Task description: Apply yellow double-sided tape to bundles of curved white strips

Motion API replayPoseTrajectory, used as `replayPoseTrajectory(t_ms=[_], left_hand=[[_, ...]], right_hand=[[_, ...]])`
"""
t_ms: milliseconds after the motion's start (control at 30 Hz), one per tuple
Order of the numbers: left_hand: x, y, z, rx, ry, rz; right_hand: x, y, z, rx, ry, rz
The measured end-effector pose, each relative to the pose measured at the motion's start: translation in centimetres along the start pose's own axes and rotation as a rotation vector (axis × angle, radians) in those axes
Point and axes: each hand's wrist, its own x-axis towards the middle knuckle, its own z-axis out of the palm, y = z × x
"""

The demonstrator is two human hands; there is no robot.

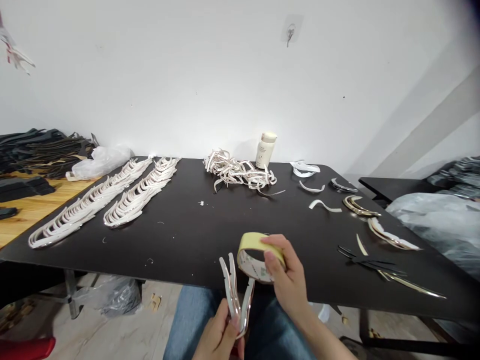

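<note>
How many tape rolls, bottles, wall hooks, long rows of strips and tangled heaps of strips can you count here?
Tape roll: 1
Bottle: 1
Wall hook: 1
Long rows of strips: 2
Tangled heap of strips: 1
Total: 6

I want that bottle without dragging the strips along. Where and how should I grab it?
Probably best around the upper body of the bottle, below its cap, from the right: it stands on its base, looks slim enough to wrap, and the tangled strips lie left and in front.
</note>
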Motion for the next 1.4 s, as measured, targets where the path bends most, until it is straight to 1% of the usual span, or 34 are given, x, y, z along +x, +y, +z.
replayPoseTrajectory(t_ms=[33,67,100,167,233,267,300,367,433,467,500,567,667,733,800,900,933,1000,1067,1100,1133,1200,1267,1300,1333,1400], left_hand=[[-0.1,0.1,0.0,-0.006,0.015,-0.003],[-0.1,0.1,0.1,-0.026,0.028,-0.006],[-0.1,0.2,0.1,-0.056,0.037,-0.007],[-0.1,0.2,0.2,-0.128,0.058,-0.017],[0.0,0.0,0.4,-0.221,0.096,-0.040],[0.0,-0.1,0.4,-0.268,0.118,-0.049],[0.0,-0.2,0.5,-0.313,0.138,-0.052],[0.0,-0.4,0.5,-0.375,0.170,-0.039],[0.0,-0.6,0.5,-0.399,0.189,-0.019],[-0.1,-0.6,0.4,-0.403,0.190,-0.011],[-0.1,-0.6,0.5,-0.405,0.182,-0.005],[-0.1,-0.6,0.5,-0.399,0.146,0.013],[-0.2,-0.2,0.6,-0.388,0.114,0.047],[-0.2,0.1,0.5,-0.385,0.102,0.062],[-0.3,0.3,0.4,-0.388,0.067,0.061],[-0.4,0.4,0.2,-0.419,0.041,0.022],[-0.3,0.3,0.2,-0.429,0.053,0.001],[-0.3,0.2,0.3,-0.424,0.080,-0.035],[-0.2,0.0,0.3,-0.392,0.079,-0.057],[-0.2,-0.1,0.3,-0.372,0.069,-0.064],[-0.1,-0.1,0.2,-0.355,0.057,-0.070],[0.0,-0.2,0.1,-0.344,0.053,-0.073],[0.0,-0.2,0.0,-0.365,0.075,-0.073],[0.0,-0.2,0.0,-0.381,0.089,-0.073],[0.1,-0.1,0.0,-0.393,0.102,-0.075],[0.0,-0.1,0.1,-0.401,0.121,-0.081]], right_hand=[[0.0,0.0,-0.1,0.010,0.034,0.008],[-0.1,0.0,-0.1,0.012,0.026,0.005],[-0.3,0.0,0.0,0.003,-0.017,-0.008],[-1.0,0.1,0.4,-0.048,-0.156,-0.032],[-1.6,0.3,0.7,-0.096,-0.288,-0.022],[-1.7,0.4,0.8,-0.102,-0.303,-0.015],[-1.7,0.5,0.7,-0.092,-0.267,-0.007],[-1.5,0.7,0.3,-0.011,-0.098,0.039],[-1.2,0.6,-0.4,0.106,0.075,0.126],[-1.1,0.5,-0.6,0.144,0.119,0.176],[-1.1,0.4,-0.8,0.158,0.126,0.215],[-1.4,0.2,-0.9,0.086,0.050,0.232],[-2.4,0.1,-0.2,-0.125,-0.090,0.140],[-2.8,0.2,0.3,-0.208,-0.113,0.084],[-2.8,0.4,0.6,-0.221,-0.102,0.092],[-2.1,0.4,0.5,-0.170,-0.086,0.198],[-1.8,0.3,0.4,-0.146,-0.059,0.236],[-1.5,0.1,0.2,-0.094,0.050,0.280],[-1.5,-0.1,0.0,-0.054,0.165,0.243],[-1.6,-0.2,0.0,-0.047,0.179,0.190],[-1.8,-0.3,0.1,-0.049,0.138,0.122],[-2.1,-0.3,0.4,-0.078,-0.060,-0.010],[-2.3,-0.2,0.7,-0.122,-0.247,-0.071],[-2.3,-0.1,0.9,-0.140,-0.299,-0.071],[-2.2,0.0,1.0,-0.150,-0.321,-0.058],[-1.9,0.2,0.9,-0.125,-0.289,-0.026]])
